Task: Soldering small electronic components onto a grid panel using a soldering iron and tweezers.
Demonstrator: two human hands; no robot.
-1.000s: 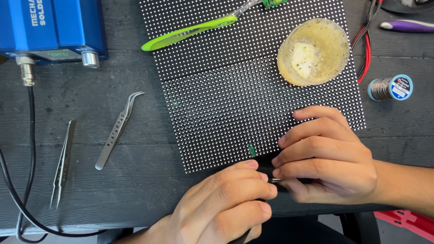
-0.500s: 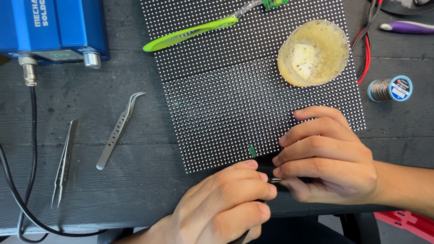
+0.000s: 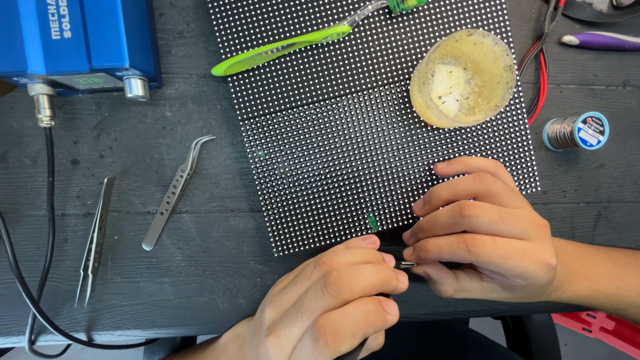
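A black panel covered in a grid of tiny dots (image 3: 373, 127) lies flat on the dark wooden table (image 3: 220, 280). My right hand (image 3: 483, 233) rests on the panel's near right corner, its fingers curled around a thin dark tool whose small metal tip (image 3: 407, 265) pokes out to the left. My left hand (image 3: 333, 300) is closed just below the panel's near edge, fingertips touching that tip; what it holds is hidden. A small green mark (image 3: 372, 221) sits on the panel just above both hands.
On the panel lie a green-handled brush (image 3: 280, 48) and a round yellowish dish (image 3: 463, 78). Curved tweezers (image 3: 175, 193) and straight tweezers (image 3: 95, 240) lie to the left. A blue box with a cable (image 3: 73, 40) is far left. A solder spool (image 3: 577, 131), red wires (image 3: 539, 73) and a purple tool (image 3: 600, 41) sit right.
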